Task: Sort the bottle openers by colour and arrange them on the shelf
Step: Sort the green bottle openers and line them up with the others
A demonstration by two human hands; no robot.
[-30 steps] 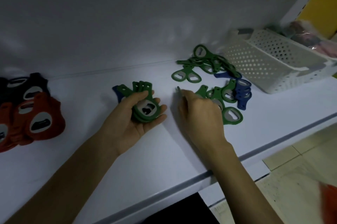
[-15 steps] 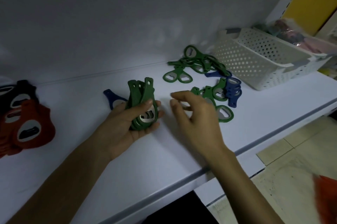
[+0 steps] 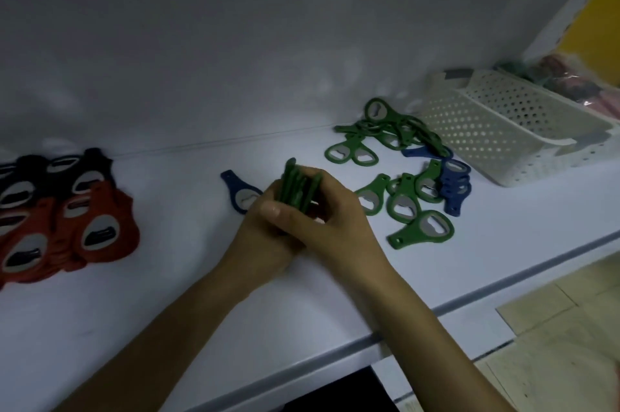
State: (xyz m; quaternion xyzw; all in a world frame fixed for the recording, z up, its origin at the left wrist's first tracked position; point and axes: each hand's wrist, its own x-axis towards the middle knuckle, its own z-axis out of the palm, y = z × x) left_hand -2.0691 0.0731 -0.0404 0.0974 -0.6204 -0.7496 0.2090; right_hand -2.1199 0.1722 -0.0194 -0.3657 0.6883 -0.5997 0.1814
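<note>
Head view: left hand (image 3: pixel 263 240) and right hand (image 3: pixel 335 227) meet mid-shelf (image 3: pixel 188 297), fingers (image 3: pixel 327 181) curled round the green stack (image 3: pixel 295 188), held on edge. Risk: a slack squeeze and it fans out, spilling onto the blue opener (image 3: pixel 240 191) just beside. Open room lies left, short of the red pile (image 3: pixel 97 227); loose greens (image 3: pixel 404 206) crowd the right, front edge (image 3: pixel 469 301) near
</note>
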